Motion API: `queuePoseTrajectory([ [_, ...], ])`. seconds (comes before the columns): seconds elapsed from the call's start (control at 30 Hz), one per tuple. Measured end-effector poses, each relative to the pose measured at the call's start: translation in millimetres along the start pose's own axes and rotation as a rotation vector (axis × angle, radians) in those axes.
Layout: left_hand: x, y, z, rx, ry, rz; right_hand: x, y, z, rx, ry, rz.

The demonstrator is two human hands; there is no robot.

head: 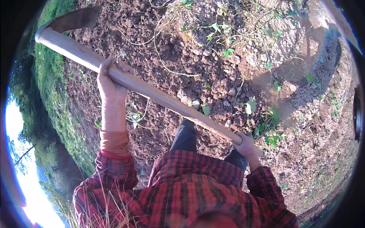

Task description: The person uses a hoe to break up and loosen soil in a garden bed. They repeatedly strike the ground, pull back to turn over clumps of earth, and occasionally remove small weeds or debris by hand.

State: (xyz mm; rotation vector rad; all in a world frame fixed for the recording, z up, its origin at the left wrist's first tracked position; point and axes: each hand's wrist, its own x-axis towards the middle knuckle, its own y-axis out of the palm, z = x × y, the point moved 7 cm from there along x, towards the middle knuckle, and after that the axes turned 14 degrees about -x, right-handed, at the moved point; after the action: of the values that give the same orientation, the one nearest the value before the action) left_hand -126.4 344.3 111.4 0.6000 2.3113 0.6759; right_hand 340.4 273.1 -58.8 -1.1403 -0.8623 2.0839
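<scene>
A hoe with a thick wooden handle [159,95] slants across my front, from upper left to lower right. Its dark metal blade [77,20] is at the upper left, raised and apart from the soil as far as I can tell. My left hand [112,75] grips the handle from beneath, partway down from the head, thumb and fingers on either side of the wood. Close to the handle's butt end, my right hand [245,144] wraps around it, and a short stub shows past the fist.
Loose, clumpy brown soil [171,57] spreads before me, strewn with trailing vines [225,40] and small leafy plants [271,136]. A grassy bank [51,74] rises on the left. My shadow [316,68] lies at the right. One trouser leg [184,135] shows below the handle.
</scene>
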Motion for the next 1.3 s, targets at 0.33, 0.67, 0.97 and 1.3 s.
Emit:
queuePoseTrajectory([
  [0.33,81,175,-196,0.241,0.783,0.305,235,-195,386,0.223,-0.38,-0.282],
  [0.67,118,-44,160,0.788,-0.097,-0.103,176,-11,179,0.197,0.187,0.129],
  [0.97,105,-28,163,0.293,-0.635,0.058,153,-84,245,0.491,0.197,0.403],
  [1.3,234,7,171,0.474,-0.555,-0.107,183,-148,260,1.028,0.287,0.6],
])
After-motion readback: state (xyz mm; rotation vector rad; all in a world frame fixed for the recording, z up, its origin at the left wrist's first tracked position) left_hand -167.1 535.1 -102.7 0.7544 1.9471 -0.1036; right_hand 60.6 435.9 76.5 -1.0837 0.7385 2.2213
